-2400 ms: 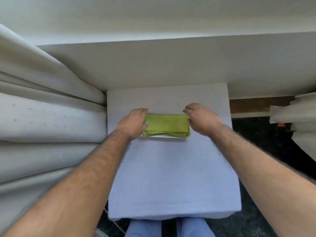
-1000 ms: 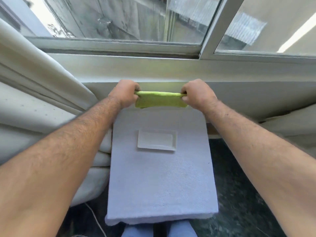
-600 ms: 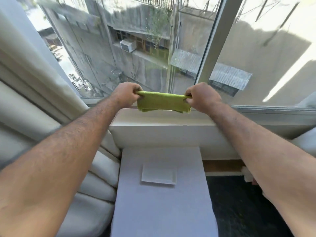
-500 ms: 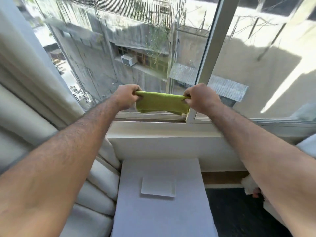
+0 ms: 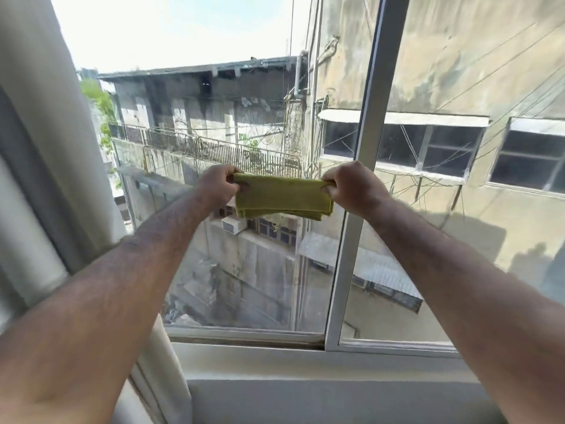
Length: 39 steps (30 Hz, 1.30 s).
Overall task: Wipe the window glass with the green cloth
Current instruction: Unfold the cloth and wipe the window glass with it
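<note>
My left hand (image 5: 217,186) & right hand (image 5: 351,188) pinch the soft, light folded green cloth (image 5: 282,198) by its ends; it'd flop w/o both.

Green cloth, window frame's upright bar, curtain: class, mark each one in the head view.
green cloth (image 5: 282,195), head view, middle of its folded face
window frame's upright bar (image 5: 371,117), head view, upper stretch
curtain (image 5: 39,148), head view, its left folds

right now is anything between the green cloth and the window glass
Nothing visible. The left hand and right hand hold the folded green cloth by its ends in front of the window glass. The curtain hangs off to the left, clear of the pane.
</note>
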### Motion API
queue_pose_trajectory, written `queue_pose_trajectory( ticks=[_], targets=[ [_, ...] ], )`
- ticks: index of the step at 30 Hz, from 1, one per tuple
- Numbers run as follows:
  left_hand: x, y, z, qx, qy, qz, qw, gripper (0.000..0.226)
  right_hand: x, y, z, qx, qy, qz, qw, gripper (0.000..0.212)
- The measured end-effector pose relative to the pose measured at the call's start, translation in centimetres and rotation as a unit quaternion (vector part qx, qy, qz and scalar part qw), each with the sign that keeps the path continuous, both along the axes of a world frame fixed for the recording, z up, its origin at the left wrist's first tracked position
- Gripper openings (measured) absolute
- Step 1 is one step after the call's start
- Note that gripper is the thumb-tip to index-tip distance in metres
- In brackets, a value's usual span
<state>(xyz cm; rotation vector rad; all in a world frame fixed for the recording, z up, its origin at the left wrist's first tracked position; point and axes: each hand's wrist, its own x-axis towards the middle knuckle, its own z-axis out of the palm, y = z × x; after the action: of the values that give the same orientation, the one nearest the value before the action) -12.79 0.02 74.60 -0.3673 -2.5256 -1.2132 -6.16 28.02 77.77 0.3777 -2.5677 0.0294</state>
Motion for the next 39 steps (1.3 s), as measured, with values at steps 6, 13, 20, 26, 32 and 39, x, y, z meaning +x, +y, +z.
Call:
queue_pose_trajectory(
  ticks=[6,13,20,26,32,39],
  targets=[
    [0.6,0.5,8.5,0.152,0.058,0.008,0.987,0.040,-1.0,-0.6,5.4,-0.004,0.107,0.038,0.993,0.017],
    [-0.9,0.2,15.6,0.047,0.187,0.081,0.978,0.051,-2.3,-0.6,7.8,0.031,0.106,0.122,0.986,0.048],
    [-3.5,-0.8,18.7,-0.201,0.284,0.119,0.930,0.047,-7.2,4.7,11.0,-0.016,0.293,-0.049,0.955,0.088],
    [-5.3,0.4,17.9,-0.192,0.360,0.202,0.891,0.027,-10.9,6.9,10.1,-0.038,0.326,-0.085,0.941,0.107],
    [-8.7,1.8,14.3,-0.069,0.441,0.207,0.871,0.013,-14.1,6.7,9.2,-0.035,0.369,-0.119,0.921,0.106],
    [-11.9,3.3,5.8,-0.149,0.445,0.226,0.854,0.066,-16.2,7.1,8.1,-0.043,0.426,-0.119,0.896,0.094]
  ],
)
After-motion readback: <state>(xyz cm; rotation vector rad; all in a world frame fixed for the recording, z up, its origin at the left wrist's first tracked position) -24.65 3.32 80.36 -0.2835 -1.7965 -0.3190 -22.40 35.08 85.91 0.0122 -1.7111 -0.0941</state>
